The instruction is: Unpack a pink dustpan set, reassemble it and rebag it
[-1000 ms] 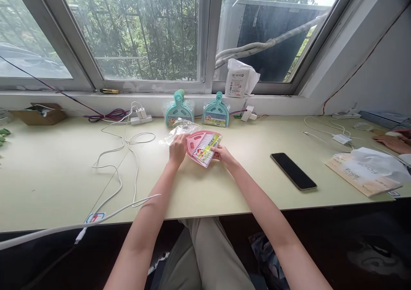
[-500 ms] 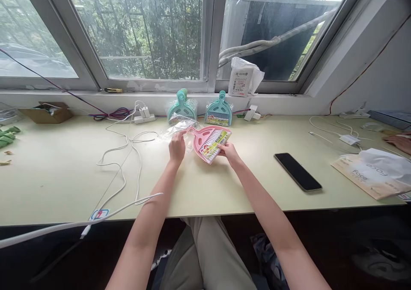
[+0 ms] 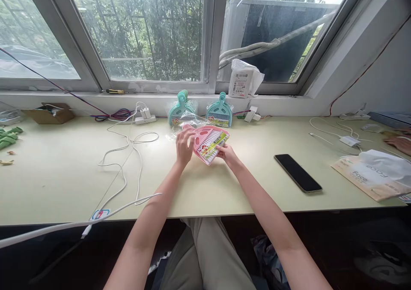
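Observation:
A pink dustpan (image 3: 202, 132) with a white-bristled brush (image 3: 212, 146) nested in it is held tilted just above the table. My right hand (image 3: 227, 155) pinches its lower right edge by the printed label, thumb on top. My left hand (image 3: 184, 146) is at the handle end, fingers bent and apart; whether they touch the handle is hard to see. Clear plastic wrapping (image 3: 195, 119) lies crumpled behind the handle. Against the wall stand wrapped green dustpan sets, a left bunch (image 3: 182, 108) and a right one (image 3: 219, 109).
A black phone (image 3: 298, 173) and a tissue pack (image 3: 369, 174) lie to the right. White cables (image 3: 123, 153) trail across the left side, near a cardboard box (image 3: 49, 113). Another person's hand (image 3: 398, 143) rests at the far right edge. A wrapped white box (image 3: 243, 82) stands on the sill.
My left hand has left its pinch by the handle tip and moved slightly right and toward me, its fingers spreading. The pink dustpan has shifted slightly; my right hand keeps its hold.

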A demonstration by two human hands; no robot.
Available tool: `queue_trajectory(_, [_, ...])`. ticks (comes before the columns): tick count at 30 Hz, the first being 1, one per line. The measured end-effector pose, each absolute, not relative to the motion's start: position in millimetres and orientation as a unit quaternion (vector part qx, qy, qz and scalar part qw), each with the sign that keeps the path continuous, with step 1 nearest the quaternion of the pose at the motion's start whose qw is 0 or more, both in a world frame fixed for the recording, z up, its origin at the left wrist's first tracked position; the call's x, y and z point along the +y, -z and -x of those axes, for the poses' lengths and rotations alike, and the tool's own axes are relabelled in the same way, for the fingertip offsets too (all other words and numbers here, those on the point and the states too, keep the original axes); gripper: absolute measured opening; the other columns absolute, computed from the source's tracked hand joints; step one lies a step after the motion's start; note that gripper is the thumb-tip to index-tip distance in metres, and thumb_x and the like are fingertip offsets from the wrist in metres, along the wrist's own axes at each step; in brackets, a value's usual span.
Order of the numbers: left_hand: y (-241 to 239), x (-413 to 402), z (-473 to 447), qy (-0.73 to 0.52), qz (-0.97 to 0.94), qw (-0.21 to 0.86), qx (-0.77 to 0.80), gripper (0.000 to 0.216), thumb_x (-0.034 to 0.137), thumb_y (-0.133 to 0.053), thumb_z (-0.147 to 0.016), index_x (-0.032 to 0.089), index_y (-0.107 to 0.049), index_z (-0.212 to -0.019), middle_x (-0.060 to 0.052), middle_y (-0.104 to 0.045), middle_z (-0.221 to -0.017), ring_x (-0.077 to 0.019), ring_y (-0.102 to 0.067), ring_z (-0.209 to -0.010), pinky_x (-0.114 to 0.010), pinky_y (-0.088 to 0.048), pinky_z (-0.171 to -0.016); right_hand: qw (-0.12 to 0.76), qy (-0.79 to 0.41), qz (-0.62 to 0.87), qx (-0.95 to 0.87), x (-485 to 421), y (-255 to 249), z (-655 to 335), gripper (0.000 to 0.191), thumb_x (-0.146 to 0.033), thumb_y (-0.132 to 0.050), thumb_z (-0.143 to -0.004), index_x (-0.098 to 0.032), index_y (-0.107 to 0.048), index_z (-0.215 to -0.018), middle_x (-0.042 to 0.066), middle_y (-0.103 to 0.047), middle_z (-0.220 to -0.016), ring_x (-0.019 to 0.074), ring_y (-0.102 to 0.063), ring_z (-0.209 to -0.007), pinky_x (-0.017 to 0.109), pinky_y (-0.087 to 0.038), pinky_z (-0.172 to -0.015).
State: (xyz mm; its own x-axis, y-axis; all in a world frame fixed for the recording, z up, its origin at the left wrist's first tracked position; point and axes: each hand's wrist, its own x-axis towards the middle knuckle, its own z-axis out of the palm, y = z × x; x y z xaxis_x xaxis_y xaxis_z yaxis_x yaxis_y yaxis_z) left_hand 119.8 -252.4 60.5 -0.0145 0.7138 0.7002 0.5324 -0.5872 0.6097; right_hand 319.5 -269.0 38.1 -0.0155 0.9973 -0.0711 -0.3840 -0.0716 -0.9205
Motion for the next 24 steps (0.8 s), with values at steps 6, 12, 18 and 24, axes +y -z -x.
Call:
queue_trajectory(6, [-69, -244, -112, -0.745, -0.373, 0.308, 0.460, 0.063, 0.055, -0.051, -0.086, 0.029, -0.030, -0.139, -0.008, -0.021, -0.154, -0.0223, -0.020, -0.145, -0.040, -0.026, -0.114, 0.623, -0.589, 0.351, -0.376, -271, -38, -320, 0.027, -0.029, -0.077, -0.069, -0.018, -0.067, -0.091, 0.005, -0.074, -0.094, 0.0197, -0.069, -0.083, 0.035, -0.057, -0.081])
queue_trajectory(12, [-67, -237, -113, -0.572, -0.426, 0.637, 0.292, 0.058, 0.047, -0.061, -0.079, 0.024, -0.050, -0.132, -0.006, -0.060, -0.127, -0.0229, -0.055, -0.120, -0.035, -0.047, -0.096, 0.609, -0.593, 0.340, -0.402, -274, -41, -316, 0.038, -0.036, -0.081, -0.063, -0.018, -0.066, -0.092, 0.005, -0.073, -0.094, 0.0206, -0.069, -0.084, 0.034, -0.057, -0.078])
queue_trajectory(18, [-68, -236, -107, -0.548, -0.474, 0.622, 0.297, 0.064, 0.038, -0.068, -0.074, 0.024, -0.052, -0.134, -0.006, -0.066, -0.119, -0.0196, -0.064, -0.100, -0.032, -0.052, -0.083, 0.661, -0.562, 0.321, -0.379, -276, -42, -311, 0.036, -0.035, -0.079, -0.066, -0.021, -0.063, -0.095, 0.003, -0.071, -0.102, 0.0195, -0.067, -0.093, 0.034, -0.057, -0.083])
queue_trajectory(24, [-71, -240, -107, -0.503, -0.525, 0.619, 0.298, 0.062, 0.042, -0.067, -0.074, 0.027, -0.054, -0.132, -0.006, -0.063, -0.126, -0.0229, -0.062, -0.107, -0.029, -0.051, -0.078, 0.623, -0.577, 0.337, -0.407, -276, -41, -312, 0.037, -0.035, -0.080, -0.065, -0.019, -0.065, -0.095, 0.006, -0.072, -0.100, 0.0223, -0.068, -0.092, 0.037, -0.058, -0.084])
